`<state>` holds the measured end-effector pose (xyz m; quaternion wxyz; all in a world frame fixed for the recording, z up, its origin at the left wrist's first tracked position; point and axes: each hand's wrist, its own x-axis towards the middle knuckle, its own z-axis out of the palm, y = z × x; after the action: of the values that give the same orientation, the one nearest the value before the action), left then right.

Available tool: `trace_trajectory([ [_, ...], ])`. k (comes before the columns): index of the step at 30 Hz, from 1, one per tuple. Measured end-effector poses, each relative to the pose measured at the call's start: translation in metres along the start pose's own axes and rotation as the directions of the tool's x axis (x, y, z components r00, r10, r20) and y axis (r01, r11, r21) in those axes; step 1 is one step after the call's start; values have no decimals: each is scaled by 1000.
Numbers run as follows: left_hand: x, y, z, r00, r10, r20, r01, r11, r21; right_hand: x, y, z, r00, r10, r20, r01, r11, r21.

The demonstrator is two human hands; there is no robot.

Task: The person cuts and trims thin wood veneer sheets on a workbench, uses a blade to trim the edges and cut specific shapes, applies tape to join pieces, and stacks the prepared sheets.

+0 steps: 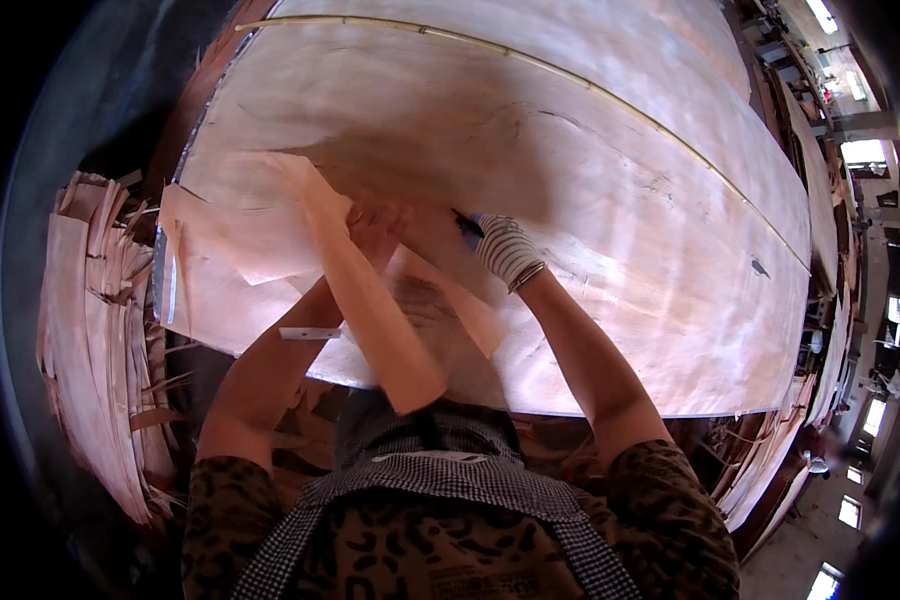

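Note:
A large, thin sheet of pale wood veneer (pixel 610 260) lies spread in front of me. My left hand (pixel 378 232), bare and a little blurred, is closed on a loose veneer strip (pixel 370 310). That long strip hangs across my left forearm toward my apron, its near end smeared by motion. In a white-and-grey striped glove, my right hand (pixel 508 250) grips a small dark tool (pixel 467 229) just right of the left hand; its blade or tip is hard to make out. Another veneer piece (pixel 465 305) slants between my arms.
A long thin bamboo-like stick (pixel 570 75) lies across the far part of the sheet. To the left stands a stack of ragged veneer offcuts (pixel 95 330). A small white flat piece (pixel 308 333) shows by my left forearm. More stacked sheets (pixel 765 470) are at the right.

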<state>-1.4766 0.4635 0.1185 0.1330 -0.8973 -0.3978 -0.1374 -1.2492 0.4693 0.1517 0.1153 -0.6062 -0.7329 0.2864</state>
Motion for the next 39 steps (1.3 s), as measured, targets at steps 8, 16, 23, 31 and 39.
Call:
trace_trajectory([
  [8, -107, -16, -117, 719, 181, 671, 588, 357, -726, -3, 8, 5, 994, 105, 10, -103, 989, -107],
  [16, -55, -125, -139, 914, -330, 237, 379, 903, -203, -5, -40, -14, 997, 75, -23, -41, 751, 659],
  [23, 82, -46, -86, 968, 26, 250, -67, 985, 156, -43, -159, -24, 973, -90, 212, -159, 405, 900],
  [31, 98, -22, -39, 811, 362, 459, -486, 854, 185, -39, -148, -10, 978, 34, 204, -196, 472, 860],
  [39, 59, 20, -7, 915, 374, 152, -292, 872, -392, -91, -79, -17, 868, 334, 368, -480, 369, 796],
])
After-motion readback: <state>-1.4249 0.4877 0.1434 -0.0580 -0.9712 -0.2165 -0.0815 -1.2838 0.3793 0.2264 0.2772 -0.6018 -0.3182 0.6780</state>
